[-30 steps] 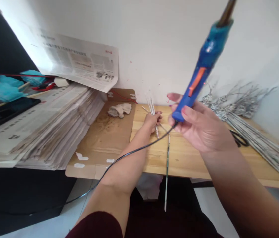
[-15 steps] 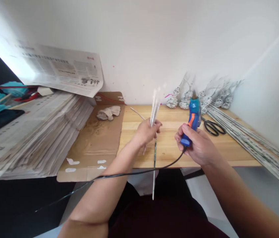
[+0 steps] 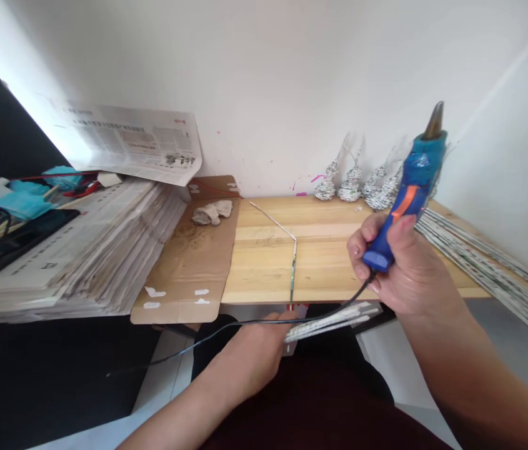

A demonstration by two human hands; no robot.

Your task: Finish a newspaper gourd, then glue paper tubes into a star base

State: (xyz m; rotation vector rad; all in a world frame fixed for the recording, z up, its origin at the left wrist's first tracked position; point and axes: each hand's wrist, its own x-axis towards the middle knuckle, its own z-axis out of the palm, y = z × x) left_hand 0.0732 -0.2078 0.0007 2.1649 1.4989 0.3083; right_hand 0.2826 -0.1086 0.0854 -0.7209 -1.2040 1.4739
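Observation:
My right hand (image 3: 413, 269) is wrapped round a blue glue gun (image 3: 416, 175) with an orange trigger, its metal nozzle pointing up. A black cord (image 3: 226, 334) runs from its base leftward across my left hand (image 3: 270, 340). That left hand is down at the table's front edge, closed on a bundle of short white rolled-paper sticks (image 3: 333, 322) that point to the right. On the wooden table (image 3: 259, 262) lies a thin bent paper stick (image 3: 273, 220); its near end reaches my left fingers, where I cannot tell if it is gripped.
A tall newspaper stack (image 3: 118, 250) stands at the left, bearing a black phone (image 3: 34, 234). Beside it, cardboard (image 3: 174, 287) holds a crumpled cloth (image 3: 213, 212). Woven paper gourd shapes (image 3: 350, 187) line the wall; long paper sticks (image 3: 483, 269) lie at the right.
My left hand has moved down toward me, and its bundle has swung from upright to pointing right. My right hand has raised the glue gun up and rightward, closer to the camera.

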